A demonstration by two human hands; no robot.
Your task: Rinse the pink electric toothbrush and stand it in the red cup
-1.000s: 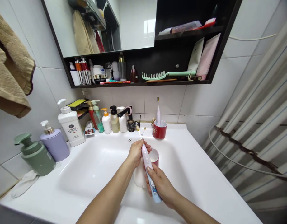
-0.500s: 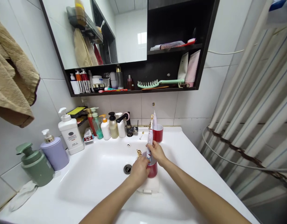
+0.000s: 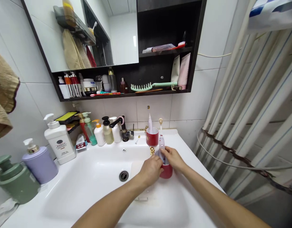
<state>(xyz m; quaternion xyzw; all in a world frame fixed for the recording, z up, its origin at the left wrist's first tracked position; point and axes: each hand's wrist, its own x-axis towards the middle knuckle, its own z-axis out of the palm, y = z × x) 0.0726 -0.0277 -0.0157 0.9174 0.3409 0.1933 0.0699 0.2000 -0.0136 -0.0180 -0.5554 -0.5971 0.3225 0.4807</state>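
Observation:
A pale lilac electric toothbrush stands nearly upright, its head up and its lower end inside a red cup. My right hand has its fingers closed around the toothbrush handle just above the cup's rim. My left hand grips the same cup from the left side by its golden handle edge, hiding part of the wall. Both hands and the cup are over the right side of the white sink. Behind them, a second red cup holds another pale lilac toothbrush piece with a narrow tip.
A black faucet stands at the sink's back, beside several pump bottles. A small white brush head lies on the back ledge. Above hangs a dark mirror cabinet with a green hairbrush. White pipes run along the right.
Both hands, with the toothbrush and cup, have moved right across the sink, away from the drain. The camera view has turned slightly right.

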